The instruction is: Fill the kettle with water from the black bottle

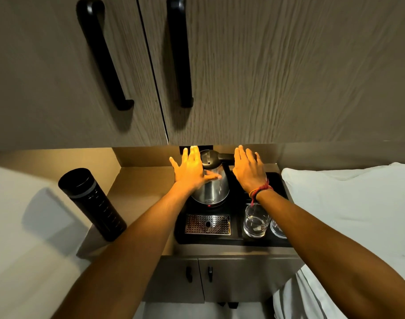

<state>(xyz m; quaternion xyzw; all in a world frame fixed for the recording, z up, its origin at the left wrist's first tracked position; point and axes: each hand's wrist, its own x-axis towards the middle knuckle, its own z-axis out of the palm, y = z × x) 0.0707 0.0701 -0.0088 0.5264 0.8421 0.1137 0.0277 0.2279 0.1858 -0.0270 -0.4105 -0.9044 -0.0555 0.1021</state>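
A steel kettle (216, 187) with a black lid and a black handle stands on its base at the back of a black tray (231, 241). Its lid looks closed. The black bottle (91, 203), capped, stands on the counter well to the left of the tray. My left hand (192, 169) hovers over the kettle's left side, fingers spread, thumb across the steel body. My right hand (249, 169) hovers flat to the right of the kettle, above its handle, holding nothing.
Two clear glasses (256, 221) stand on the tray's right part, under my right forearm. A perforated metal drip grate (208, 224) lies at the tray's front. Cupboard doors with black handles (180, 51) overhang the niche. A white pillow (348, 203) lies to the right.
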